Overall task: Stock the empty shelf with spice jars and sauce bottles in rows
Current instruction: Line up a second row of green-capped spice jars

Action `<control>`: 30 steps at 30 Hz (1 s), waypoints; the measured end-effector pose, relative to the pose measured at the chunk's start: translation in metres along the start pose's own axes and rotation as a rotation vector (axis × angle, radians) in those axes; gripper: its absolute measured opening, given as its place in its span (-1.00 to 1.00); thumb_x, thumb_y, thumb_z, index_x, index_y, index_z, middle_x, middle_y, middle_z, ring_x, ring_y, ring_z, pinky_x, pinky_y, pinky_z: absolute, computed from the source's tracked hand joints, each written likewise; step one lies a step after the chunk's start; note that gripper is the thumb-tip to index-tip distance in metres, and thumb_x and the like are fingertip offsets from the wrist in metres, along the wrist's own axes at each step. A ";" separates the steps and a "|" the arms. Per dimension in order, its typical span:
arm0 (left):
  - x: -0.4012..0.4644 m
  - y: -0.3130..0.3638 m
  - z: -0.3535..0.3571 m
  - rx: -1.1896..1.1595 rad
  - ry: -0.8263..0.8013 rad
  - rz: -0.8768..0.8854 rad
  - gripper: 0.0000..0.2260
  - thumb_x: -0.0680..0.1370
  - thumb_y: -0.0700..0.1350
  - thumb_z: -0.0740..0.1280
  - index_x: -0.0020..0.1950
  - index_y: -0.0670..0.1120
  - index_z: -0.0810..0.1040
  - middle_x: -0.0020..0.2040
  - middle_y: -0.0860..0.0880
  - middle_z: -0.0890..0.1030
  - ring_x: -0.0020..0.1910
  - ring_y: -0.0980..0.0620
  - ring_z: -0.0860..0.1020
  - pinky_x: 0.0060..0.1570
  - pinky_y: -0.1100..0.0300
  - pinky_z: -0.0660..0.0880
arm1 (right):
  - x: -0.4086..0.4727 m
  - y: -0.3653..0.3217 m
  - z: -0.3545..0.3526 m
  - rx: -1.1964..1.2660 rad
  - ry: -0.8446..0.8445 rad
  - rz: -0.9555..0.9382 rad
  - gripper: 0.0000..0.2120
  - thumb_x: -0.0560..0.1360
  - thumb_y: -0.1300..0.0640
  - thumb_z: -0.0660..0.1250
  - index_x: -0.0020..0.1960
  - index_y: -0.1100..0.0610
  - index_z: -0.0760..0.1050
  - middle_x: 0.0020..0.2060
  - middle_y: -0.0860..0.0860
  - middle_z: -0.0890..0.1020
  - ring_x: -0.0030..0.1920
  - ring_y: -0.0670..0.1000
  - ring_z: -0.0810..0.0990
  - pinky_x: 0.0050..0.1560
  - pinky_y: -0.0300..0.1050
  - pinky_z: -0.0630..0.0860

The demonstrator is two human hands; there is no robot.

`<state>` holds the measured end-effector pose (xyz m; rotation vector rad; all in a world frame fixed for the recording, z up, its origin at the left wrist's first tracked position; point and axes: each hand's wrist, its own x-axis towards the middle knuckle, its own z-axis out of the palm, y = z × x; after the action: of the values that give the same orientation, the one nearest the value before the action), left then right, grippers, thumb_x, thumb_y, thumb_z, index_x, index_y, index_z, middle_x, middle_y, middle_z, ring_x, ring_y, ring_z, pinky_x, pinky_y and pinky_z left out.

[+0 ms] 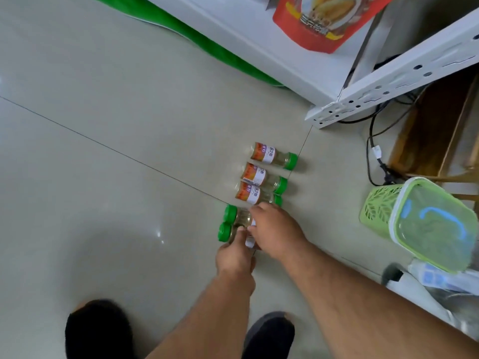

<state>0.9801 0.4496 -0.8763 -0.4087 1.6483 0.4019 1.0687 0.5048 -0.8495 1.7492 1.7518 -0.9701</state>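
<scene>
Several small glass spice jars with green caps lie on their sides on the tiled floor. Three jars (273, 157) (261, 177) (255, 195) point their caps right. Two more jars (237, 216) (228, 232) point their caps left, close to me. My left hand (234, 256) grips the nearest jar, thumb over its glass. My right hand (276, 230) curls over the label end of the jar beside it. The white shelf (272, 40) stands at the top right.
A red snack pouch (321, 24) sits on the shelf. A green basket (378, 207) and a lidded plastic box (435, 224) stand at the right, with black cables (373, 151) behind. A green strip (197, 42) runs along the shelf base. My shoes (98, 330) are at the bottom.
</scene>
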 end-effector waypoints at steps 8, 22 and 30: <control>0.007 -0.001 -0.049 -0.040 0.053 0.130 -0.84 0.57 -0.02 0.47 0.06 -0.07 0.63 -0.06 -0.11 0.71 -0.07 -0.06 0.67 -0.12 0.13 0.61 | 0.007 -0.026 0.025 0.213 -0.046 0.050 -0.62 0.54 -0.09 0.40 0.24 0.13 0.52 0.22 0.02 0.41 0.14 0.12 0.57 0.11 0.03 0.57; -0.190 0.092 -0.160 0.273 -0.116 0.469 -0.79 0.53 -0.09 0.51 0.04 -0.20 0.63 -0.04 -0.20 0.72 -0.08 -0.10 0.72 -0.07 -0.01 0.69 | -0.127 -0.108 -0.091 0.944 -0.107 0.061 -0.77 0.53 0.06 0.48 0.18 0.05 0.64 -0.02 -0.10 0.71 -0.05 -0.08 0.71 -0.16 -0.24 0.62; -0.509 0.188 -0.235 0.375 -0.335 0.711 -0.83 0.59 -0.12 0.44 0.04 -0.23 0.68 -0.07 -0.19 0.73 -0.15 -0.07 0.72 -0.16 0.10 0.68 | -0.333 -0.206 -0.314 1.168 -0.020 -0.101 -0.79 0.50 0.02 0.51 0.09 0.06 0.68 -0.07 -0.05 0.77 -0.01 -0.01 0.75 0.02 -0.04 0.66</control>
<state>0.7410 0.5161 -0.3400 0.5223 1.4536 0.6285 0.9343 0.5405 -0.3670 2.2161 1.2880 -2.3397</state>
